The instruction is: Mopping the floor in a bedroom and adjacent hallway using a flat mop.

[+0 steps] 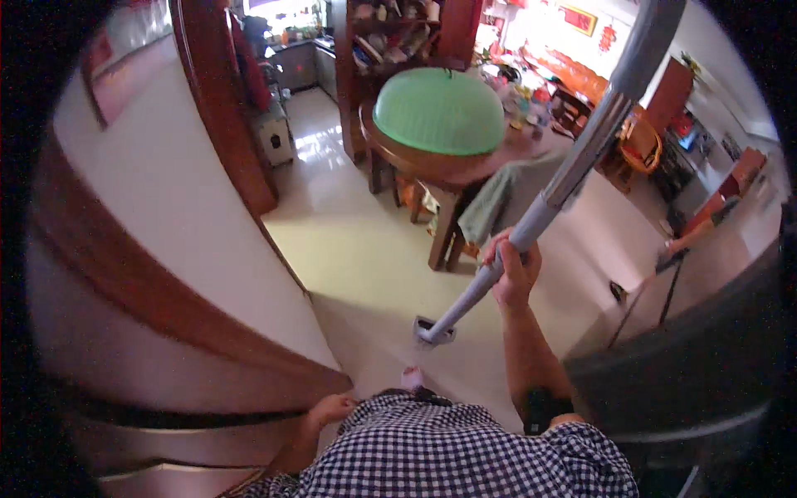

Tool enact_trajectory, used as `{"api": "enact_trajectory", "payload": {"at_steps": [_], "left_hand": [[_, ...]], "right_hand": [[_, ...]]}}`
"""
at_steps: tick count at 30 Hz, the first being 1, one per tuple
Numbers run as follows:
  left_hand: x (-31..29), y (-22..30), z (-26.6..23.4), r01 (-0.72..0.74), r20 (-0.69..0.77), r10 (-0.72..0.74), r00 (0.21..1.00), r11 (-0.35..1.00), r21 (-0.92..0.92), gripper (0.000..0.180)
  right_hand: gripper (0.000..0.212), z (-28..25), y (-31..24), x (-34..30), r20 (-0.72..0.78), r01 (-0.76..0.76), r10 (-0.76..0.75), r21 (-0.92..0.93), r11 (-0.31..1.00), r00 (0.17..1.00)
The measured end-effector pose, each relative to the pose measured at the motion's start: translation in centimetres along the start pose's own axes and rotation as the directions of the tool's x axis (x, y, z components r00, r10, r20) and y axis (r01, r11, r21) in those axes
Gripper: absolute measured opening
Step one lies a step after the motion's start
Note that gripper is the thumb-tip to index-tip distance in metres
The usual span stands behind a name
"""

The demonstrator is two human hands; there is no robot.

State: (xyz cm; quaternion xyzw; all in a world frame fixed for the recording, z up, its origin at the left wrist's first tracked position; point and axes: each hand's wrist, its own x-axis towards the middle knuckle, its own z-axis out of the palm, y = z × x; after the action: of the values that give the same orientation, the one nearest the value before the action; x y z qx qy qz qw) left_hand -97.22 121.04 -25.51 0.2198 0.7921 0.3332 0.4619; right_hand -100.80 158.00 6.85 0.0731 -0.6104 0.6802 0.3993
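Observation:
A long grey mop-like pole [531, 220] with a shiny metal middle section slants from the upper right down toward the floor. My right hand [516, 270] is wrapped round its grey lower part. At its lower end, a small flat head [434, 330] is near the floor, just ahead of my foot [412, 378]. Low at my left side hangs my left hand [334, 408], its fingers curled with nothing visible in them. It is beside the end of a brown wooden edge [320, 378]; whether they touch I cannot tell.
A wooden table [440, 170] ahead carries a green domed cover [440, 112] and cluttered small items. Grey-green cloth [506, 195] drapes beside it. Left stands a white wall [199, 216] with brown trim; shelves [394, 37] are behind the table. At right, another person's arm [701, 236] shows.

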Motion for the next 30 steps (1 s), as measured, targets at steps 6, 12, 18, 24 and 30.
{"api": "enact_trajectory", "payload": {"at_steps": [6, 12, 18, 24, 30], "left_hand": [[10.6, 7.7, -4.9, -0.069, 0.082, 0.057, 0.995, 0.986, 0.15, 0.049], [15.5, 14.7, -11.1, -0.03, -0.305, 0.081, 0.949, 0.986, 0.167, 0.053], [16.7, 12.3, -11.9, 0.07, -0.34, -0.035, 0.94, 0.994, 0.089, 0.045], [18.5, -4.2, 0.5, 0.382, -0.296, -0.429, 0.854, 0.901, -0.203, 0.047], [20.7, 2.0, -2.3, 0.558, -0.166, -0.66, 0.733, 0.723, -0.406, 0.047]], "right_hand": [[0.014, -1.9, 9.3, 6.5, 0.067, -0.136, 0.142, -0.084, 0.987, 0.988], [0.011, 0.2, 16.1, 11.2, 0.202, -0.198, 0.18, 0.075, 0.977, 0.963], [0.011, 4.4, 21.5, 17.1, 0.197, -0.288, 0.266, 0.096, 0.953, 0.944], [0.01, 10.4, 23.0, 25.0, 0.452, -0.393, 0.244, 0.272, 0.878, 0.858], [0.012, 14.1, 28.8, 31.1, 0.501, -0.412, 0.201, 0.354, 0.84, 0.842]]}}
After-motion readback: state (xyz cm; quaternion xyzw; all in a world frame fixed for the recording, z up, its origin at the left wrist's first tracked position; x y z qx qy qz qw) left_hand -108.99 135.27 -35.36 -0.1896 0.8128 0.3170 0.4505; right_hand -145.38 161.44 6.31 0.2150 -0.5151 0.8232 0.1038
